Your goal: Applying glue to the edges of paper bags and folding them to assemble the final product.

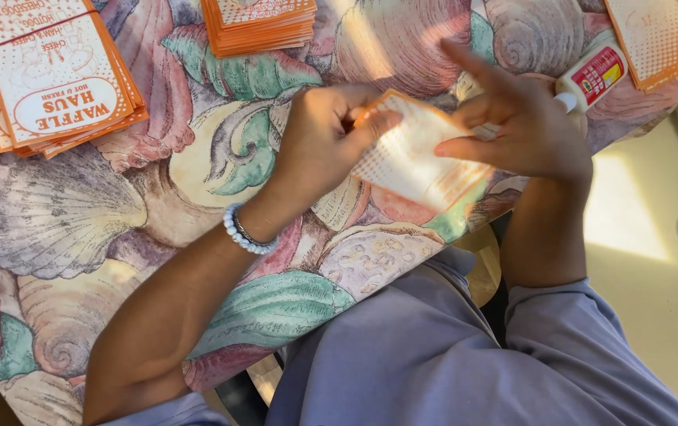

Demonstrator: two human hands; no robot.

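Both my hands hold one flat orange-and-white paper sleeve (414,158) just above the table. My left hand (319,146) pinches its left end, thumb on top. My right hand (524,126) presses its right end with fingers spread, the index finger pointing up and away. A white glue bottle with a red label (595,77) lies on the table right behind my right hand, its nozzle toward the hand. A bead bracelet (246,233) circles my left wrist.
The table wears a cloth printed with seashells (78,221). Stacks of the same orange printed paper sleeves lie at the far left (55,79), top middle (260,24) and top right (654,35). The table edge runs diagonally near my lap; pale floor (654,260) at right.
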